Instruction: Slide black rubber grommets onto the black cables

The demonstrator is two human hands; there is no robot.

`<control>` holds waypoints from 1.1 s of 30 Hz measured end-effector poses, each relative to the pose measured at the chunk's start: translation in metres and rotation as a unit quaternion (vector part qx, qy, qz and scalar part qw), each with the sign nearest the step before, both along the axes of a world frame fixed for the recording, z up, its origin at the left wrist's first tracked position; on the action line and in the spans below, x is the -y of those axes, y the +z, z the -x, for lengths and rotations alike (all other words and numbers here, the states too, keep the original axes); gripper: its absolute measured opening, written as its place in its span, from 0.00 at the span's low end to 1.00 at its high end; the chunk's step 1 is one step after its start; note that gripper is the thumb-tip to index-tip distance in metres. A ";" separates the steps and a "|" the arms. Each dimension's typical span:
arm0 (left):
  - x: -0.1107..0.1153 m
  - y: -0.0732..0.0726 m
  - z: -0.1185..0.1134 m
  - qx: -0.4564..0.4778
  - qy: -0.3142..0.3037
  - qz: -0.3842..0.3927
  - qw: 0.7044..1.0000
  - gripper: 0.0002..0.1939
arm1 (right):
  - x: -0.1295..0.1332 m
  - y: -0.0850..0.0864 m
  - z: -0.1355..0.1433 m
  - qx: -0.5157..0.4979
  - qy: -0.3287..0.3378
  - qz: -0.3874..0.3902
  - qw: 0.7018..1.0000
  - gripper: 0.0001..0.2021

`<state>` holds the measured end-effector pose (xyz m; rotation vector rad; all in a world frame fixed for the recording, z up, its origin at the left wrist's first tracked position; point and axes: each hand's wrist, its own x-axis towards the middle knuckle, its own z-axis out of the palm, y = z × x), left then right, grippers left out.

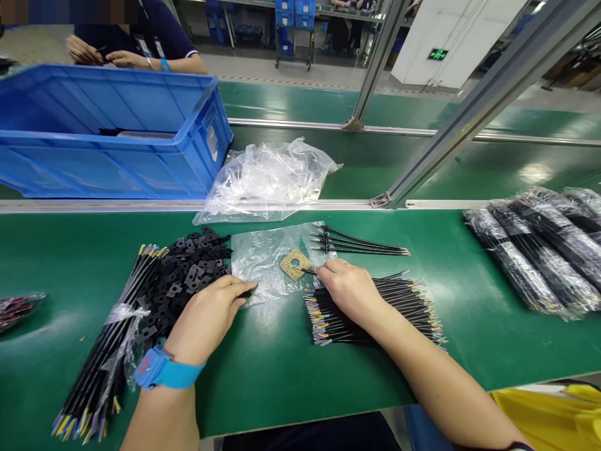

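My right hand (346, 287) is closed on a black cable, whose stripped end reaches the tan square pad (295, 265) with a round hole. That pad lies on a flat clear plastic bag (263, 247). My left hand (213, 316), in a blue wrist strap, has its fingers together at the bag's lower left edge; a small black part shows at the fingertips. Left of it is a heap of small black parts (192, 269). Under and beside my right hand lies a row of black cables (404, 310) with coloured wire ends. A few cables (366, 243) with black pieces lie above it.
A tied cable bundle (106, 351) lies at the left, near a small bag of red parts (19, 308). Behind stand a blue bin (94, 166) and crumpled plastic (272, 175). Wrapped bundles (539, 250) lie right. Metal posts rise behind the table; a person works beyond the bin.
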<state>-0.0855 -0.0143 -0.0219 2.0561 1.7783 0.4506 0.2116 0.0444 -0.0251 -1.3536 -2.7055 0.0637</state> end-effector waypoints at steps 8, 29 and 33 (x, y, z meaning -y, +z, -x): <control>0.000 0.018 -0.028 0.312 0.152 -0.010 0.938 0.23 | 0.006 0.015 -0.012 -0.255 0.062 0.002 0.965 0.13; 0.002 0.017 -0.071 0.684 0.196 0.147 0.687 0.25 | 0.037 0.031 -0.005 -0.307 0.128 -0.183 0.925 0.18; 0.002 0.019 -0.073 0.674 0.197 0.127 0.700 0.24 | 0.038 0.034 -0.007 -0.277 0.148 -0.184 0.931 0.14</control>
